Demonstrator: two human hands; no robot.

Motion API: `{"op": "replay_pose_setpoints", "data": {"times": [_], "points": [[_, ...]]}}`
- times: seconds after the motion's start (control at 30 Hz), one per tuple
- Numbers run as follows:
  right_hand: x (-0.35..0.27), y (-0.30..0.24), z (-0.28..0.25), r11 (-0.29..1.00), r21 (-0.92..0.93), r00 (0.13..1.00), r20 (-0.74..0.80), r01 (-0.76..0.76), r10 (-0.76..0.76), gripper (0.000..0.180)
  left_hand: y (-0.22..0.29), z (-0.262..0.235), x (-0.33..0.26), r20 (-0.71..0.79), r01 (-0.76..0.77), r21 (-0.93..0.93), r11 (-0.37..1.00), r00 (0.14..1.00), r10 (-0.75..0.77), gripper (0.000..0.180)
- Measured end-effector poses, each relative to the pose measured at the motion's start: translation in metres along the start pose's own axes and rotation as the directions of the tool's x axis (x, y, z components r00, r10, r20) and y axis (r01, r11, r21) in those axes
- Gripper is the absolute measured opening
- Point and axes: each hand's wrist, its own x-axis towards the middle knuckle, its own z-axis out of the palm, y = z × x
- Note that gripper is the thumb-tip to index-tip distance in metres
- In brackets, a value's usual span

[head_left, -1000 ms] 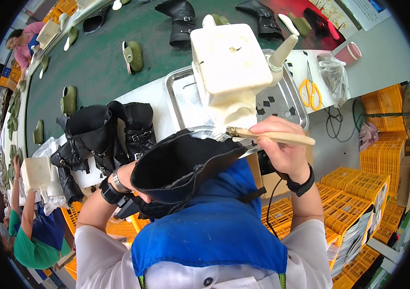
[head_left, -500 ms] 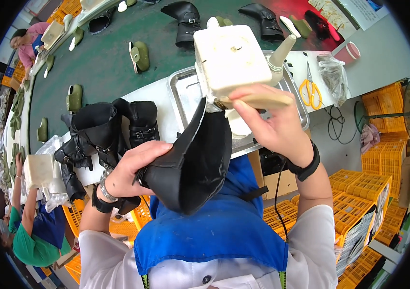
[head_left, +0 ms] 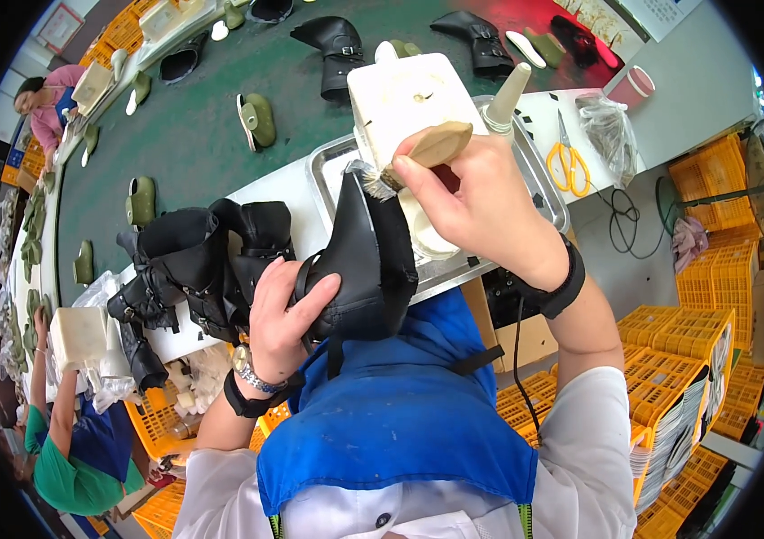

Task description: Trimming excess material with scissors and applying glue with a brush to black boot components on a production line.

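Observation:
My left hand (head_left: 281,316) grips a black boot upper (head_left: 355,260) low on its side, with the thumb lying over the leather. The upper's pointed end stands up toward the metal tray. My right hand (head_left: 485,198) is closed on a brush with a flat wooden handle (head_left: 434,145). Its pale bristles (head_left: 369,182) meet the upper's top edge, close to the pointed tip. Just beyond that hand a white box-shaped container (head_left: 416,94) stands on the tray (head_left: 323,175), beside a pale cone-shaped nozzle (head_left: 509,90).
Several black boot uppers (head_left: 180,247) are heaped on the left of the white table. Orange-handled scissors (head_left: 568,162) and a plastic bag (head_left: 611,135) lie to the right. A green belt (head_left: 193,135) carries boots and green lasts (head_left: 257,121). Co-workers (head_left: 72,458) are at the left; orange crates (head_left: 660,346) at right.
The boot upper has turned more upright, and its outer side shows now. My left hand has shifted right along with it. The brush has tilted, with its bristles now at the tip.

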Motion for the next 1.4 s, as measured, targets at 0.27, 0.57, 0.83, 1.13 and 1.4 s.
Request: {"op": "replay_pose_setpoints", "data": {"times": [0.27,0.57,0.83,1.13,1.4], "points": [[-0.005,0.001,-0.006,1.0,-0.003,0.988,0.153,0.006,-0.005,0.014,0.001,-0.002,0.004,0.003,0.03,0.08,0.996,1.0,-0.03,0.047],[-0.015,0.004,-0.017,0.765,0.49,0.897,0.089,-0.418,0.434,0.018,-0.003,-0.002,0.009,-0.03,0.079,0.05,0.996,0.997,-0.078,0.051],[0.005,0.025,-0.003,0.93,0.167,0.945,0.062,-0.327,0.321,0.024,-0.006,-0.006,0.004,0.049,-0.008,-0.146,0.989,0.999,0.016,0.049],[0.001,0.023,0.001,0.942,0.192,0.96,0.023,-0.277,0.278,0.02,-0.01,-0.009,0.008,-0.017,0.066,0.048,0.997,0.998,-0.066,0.064],[-0.032,0.029,0.001,0.784,0.518,0.885,-0.103,-0.342,0.454,0.017,-0.013,0.0,0.016,-0.029,0.175,0.084,0.981,0.984,-0.174,0.079]]}}
